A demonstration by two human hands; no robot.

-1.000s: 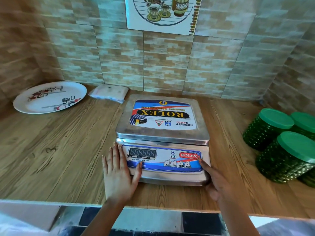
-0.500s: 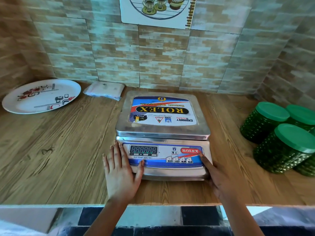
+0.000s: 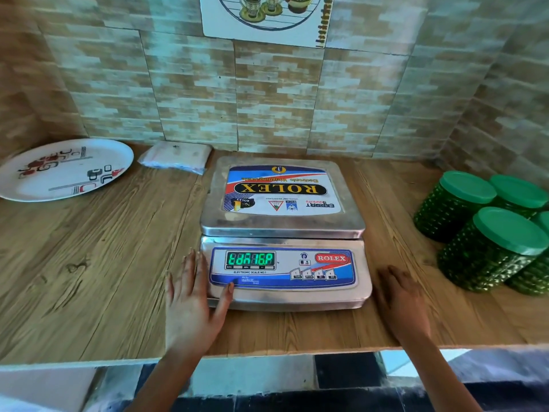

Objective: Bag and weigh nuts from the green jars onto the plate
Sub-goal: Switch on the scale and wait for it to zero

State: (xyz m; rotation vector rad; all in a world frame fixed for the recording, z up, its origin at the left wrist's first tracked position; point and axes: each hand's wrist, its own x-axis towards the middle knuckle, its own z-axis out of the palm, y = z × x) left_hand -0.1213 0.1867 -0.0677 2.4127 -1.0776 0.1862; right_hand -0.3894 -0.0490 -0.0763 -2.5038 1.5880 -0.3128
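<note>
The left hand [image 3: 193, 301] lies palm down on the wooden counter [image 3: 89, 263] at the front left corner of the scale [image 3: 282, 230]. Its fingers are straight and close together and hold nothing, and the thumb touches the scale's front panel, much as it did half a second ago. The right hand [image 3: 401, 304] is also flat on the counter, fingers extended and empty. It now sits just beside the scale's right front corner with a gap between them, where earlier a fingertip touched that corner. It is slightly blurred.

On the scale's slanted front the display [image 3: 250, 259] now glows bright green with jumbled segments. In the earlier frames it was dim. The steel weighing pan above it carries only its printed sticker.

To the right, well apart from the scale, the green jars [image 3: 481, 257] stand clustered together, upright, their green lids on. At the far left the plate [image 3: 64, 169], white with a red and black pattern, lies flat near the tiled wall [image 3: 267, 99]. Between plate and scale, against the wall, rests a flat plastic packet [image 3: 175, 157].
</note>
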